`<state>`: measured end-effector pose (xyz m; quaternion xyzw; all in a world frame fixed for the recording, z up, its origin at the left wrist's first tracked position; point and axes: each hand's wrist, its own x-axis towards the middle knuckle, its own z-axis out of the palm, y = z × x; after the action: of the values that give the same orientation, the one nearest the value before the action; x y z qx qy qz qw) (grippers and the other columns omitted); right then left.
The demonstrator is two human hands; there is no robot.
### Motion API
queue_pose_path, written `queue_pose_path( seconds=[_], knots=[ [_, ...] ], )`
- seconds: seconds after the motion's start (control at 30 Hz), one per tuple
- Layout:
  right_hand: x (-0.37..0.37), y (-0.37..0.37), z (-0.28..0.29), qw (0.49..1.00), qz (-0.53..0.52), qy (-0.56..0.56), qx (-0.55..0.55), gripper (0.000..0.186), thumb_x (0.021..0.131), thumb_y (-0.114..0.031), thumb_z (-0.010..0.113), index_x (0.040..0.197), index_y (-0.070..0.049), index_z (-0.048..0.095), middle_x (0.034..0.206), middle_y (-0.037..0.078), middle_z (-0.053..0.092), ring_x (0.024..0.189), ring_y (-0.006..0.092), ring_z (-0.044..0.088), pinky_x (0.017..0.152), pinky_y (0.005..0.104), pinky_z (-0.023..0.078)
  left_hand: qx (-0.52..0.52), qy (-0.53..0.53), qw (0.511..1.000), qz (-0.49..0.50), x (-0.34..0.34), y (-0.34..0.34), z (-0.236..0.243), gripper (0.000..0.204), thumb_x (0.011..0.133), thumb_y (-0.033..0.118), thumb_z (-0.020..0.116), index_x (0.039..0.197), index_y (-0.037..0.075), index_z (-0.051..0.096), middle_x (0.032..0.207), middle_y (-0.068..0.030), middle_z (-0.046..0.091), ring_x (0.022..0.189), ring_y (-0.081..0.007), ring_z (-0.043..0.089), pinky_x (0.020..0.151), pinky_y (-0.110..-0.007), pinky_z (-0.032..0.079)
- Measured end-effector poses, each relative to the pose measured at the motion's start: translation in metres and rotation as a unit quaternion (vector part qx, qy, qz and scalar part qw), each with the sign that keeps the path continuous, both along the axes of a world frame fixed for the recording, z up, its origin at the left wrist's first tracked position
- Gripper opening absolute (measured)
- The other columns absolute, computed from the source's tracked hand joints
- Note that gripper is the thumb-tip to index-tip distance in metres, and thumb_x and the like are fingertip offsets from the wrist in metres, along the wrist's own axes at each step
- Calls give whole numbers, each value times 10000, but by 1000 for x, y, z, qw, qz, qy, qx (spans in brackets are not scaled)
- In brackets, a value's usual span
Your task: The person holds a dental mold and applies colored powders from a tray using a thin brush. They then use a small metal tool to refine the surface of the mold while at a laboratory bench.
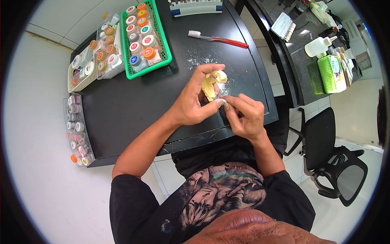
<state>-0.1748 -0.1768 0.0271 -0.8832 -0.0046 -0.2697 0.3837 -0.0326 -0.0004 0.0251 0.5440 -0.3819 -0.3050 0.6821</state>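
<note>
My left hand is wrapped around a yellow horseshoe-shaped dental model, its fingers curled behind and over it. At the lower end of the model, my left thumb touches a small whitish piece. My right hand pinches that piece between thumb and index finger; its exact kind is too small to make out. Both hands are held over the black desk, close to its front edge. White powder is scattered on the desk beyond and beside the model.
A toothbrush with a red handle lies farther back. On the left stand a green basket of capped jars, a cream basket and a clear tray of small jars. At right are a side counter and black chair.
</note>
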Motion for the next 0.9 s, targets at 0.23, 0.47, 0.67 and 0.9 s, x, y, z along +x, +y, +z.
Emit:
queue_pose_path(
  seconds=[0.23,0.47,0.67,0.9],
  knots=[
    [4,1,-1,1000,-14,-1,-13,166,924,0,835,1085,-36,847,704,53,613,508,186,615,496,368,462,16,-21,1000,-2,1,-2,-2,803,993,-18,742,1707,107,396,1153,-20,563,1004,-73,549,869,-248,485],
    [1,0,1,1000,3,3,-2,173,926,-4,835,1096,-32,846,711,56,620,517,184,625,504,359,477,-12,-1,1000,-7,2,0,-7,809,992,-25,739,1709,106,389,1162,-20,562,1002,-76,547,873,-258,488],
    [3,-1,1,1000,0,4,-3,171,918,2,834,1087,-28,842,710,53,620,523,184,635,505,361,481,19,9,1000,-7,0,-1,-1,828,980,-23,746,1710,101,376,1155,-30,554,1002,-87,542,878,-268,482],
    [1,-1,1,1000,5,3,2,172,916,2,835,1085,-27,839,708,56,614,514,193,622,503,365,473,-2,-18,1000,-10,3,0,-3,806,998,-45,736,1710,96,386,1170,-25,549,1019,-77,539,872,-256,483]
  ],
)
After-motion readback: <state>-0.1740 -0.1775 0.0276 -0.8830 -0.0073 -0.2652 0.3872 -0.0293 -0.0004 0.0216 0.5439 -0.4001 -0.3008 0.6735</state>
